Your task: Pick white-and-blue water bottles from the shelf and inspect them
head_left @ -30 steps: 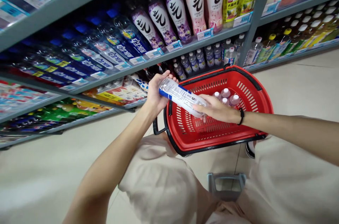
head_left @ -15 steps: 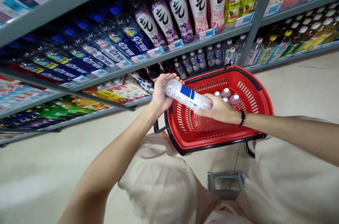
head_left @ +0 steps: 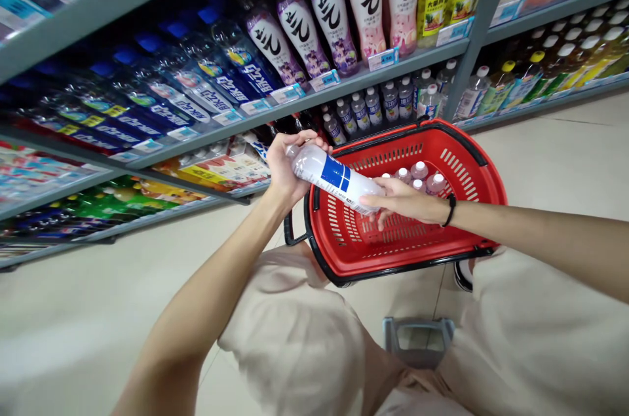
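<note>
Basket (head_left: 354,260), red and black-rimmed, is holding several pale-capped bottles (head_left: 419,171) towards its far right part. Over the basket's left end, a blue-labelled bottle (head_left: 324,169) is slanting between both hands, the left hand's (head_left: 287,168) fingers cupping one end, the right hand's (head_left: 413,200) fingers gripping the other.

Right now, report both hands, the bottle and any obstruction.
Left hand holding one end of the blue-labelled bottle, right hand the other. Bottle slanted above red shopping basket. White-capped bottles in basket; nothing visibly blocking.
</note>
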Demonstrator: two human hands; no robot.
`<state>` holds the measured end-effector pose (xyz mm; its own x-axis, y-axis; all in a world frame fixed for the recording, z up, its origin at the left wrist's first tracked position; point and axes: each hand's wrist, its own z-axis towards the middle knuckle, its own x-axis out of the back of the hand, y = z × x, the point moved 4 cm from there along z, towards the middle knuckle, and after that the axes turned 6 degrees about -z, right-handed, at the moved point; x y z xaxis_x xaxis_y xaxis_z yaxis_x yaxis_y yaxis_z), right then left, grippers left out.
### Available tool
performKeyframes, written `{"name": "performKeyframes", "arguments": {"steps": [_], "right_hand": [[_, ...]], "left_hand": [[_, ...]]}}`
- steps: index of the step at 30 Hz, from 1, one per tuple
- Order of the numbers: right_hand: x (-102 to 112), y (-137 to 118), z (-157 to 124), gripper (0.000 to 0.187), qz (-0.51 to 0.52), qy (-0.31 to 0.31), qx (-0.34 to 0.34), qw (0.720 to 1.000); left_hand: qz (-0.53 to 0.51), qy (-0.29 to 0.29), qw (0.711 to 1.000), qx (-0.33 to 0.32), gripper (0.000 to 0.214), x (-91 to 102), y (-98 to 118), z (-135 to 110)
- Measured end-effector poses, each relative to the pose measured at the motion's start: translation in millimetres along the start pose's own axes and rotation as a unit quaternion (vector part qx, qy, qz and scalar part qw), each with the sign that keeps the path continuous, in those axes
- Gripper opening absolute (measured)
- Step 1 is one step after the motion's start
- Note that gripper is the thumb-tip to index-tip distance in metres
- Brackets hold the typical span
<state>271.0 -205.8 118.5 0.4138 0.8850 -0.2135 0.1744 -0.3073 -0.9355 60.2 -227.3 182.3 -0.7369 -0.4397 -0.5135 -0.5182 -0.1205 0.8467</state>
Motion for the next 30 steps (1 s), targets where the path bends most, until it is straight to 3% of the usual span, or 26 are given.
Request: {"name": "performKeyframes", "arguments": {"steps": [7, 11, 14, 17, 20, 22, 23, 30], "right_hand": [[11, 11, -1, 0.072, -0.120, 0.119, 0.034, 0.985], [18, 14, -2, 0.078, -0.195, 0.198, 0.054, 0.959], [16, 14, -3, 0.085, -0.183, 0.217, 0.050, 0.958], [8, 10, -4, 0.092, -0.084, 0.160, 0.019, 0.983], [-7, 0, -5, 0.076, 0.017, -0.011, -0.021, 1.000], [-15, -5, -7, 0.064, 0.054, -0.116, -0.039, 0.991], [-17, -7, -8, 0.062, 0.059, -0.140, -0.041, 0.988], [-10, 6, -2, 0.063, -0.055, -0.018, 0.020, 0.998]], "left_hand": [[0.019, -0.002, 0.999, 0.027, 0.036, 3.0, -9, 3], [0.003, 0.002, 0.999, 0.048, 0.027, 1.0, -19, 2], [-0.017, 0.015, 0.999, 0.048, 0.019, -0.9, -19, 1], [-0.017, 0.016, 0.999, 0.047, 0.020, -2.3, -12, -1], [-0.009, 0.006, 0.999, 0.033, 0.025, -3.5, -3, -4], [-0.009, -0.006, 1.000, 0.023, 0.027, -4.5, 1, -6], [-0.010, -0.014, 1.000, 0.022, 0.027, -5.0, 2, -7], [-0.016, -0.027, 0.999, 0.043, 0.031, -5.3, -2, -8]]}}
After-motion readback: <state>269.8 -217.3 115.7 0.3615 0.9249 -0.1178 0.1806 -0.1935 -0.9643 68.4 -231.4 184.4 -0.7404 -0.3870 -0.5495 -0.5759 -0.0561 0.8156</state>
